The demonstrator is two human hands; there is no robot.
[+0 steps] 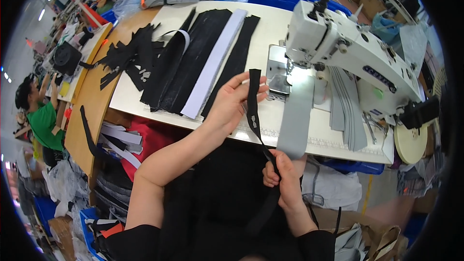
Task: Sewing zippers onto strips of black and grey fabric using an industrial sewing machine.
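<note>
A narrow black fabric strap [253, 97] hangs between my hands, with a small grey piece on it partway along. My left hand [231, 100] pinches it near its upper end, above the table's front edge. Lower down and closer to me, my right hand [285, 174] is closed round the same strap, whose loose end fades against my black clothing. Just right of the strap, a wide grey fabric strip [295, 121] runs from under the head of a white sewing machine [357, 53] and droops over the table edge.
Black fabric panels [198, 53] and a white strip [215, 65] lie left of the machine. Beyond them is a heap of short black straps [133, 50]. Several grey strips [345, 111] are stacked at the right. A person in a green top [43, 125] works at the far left.
</note>
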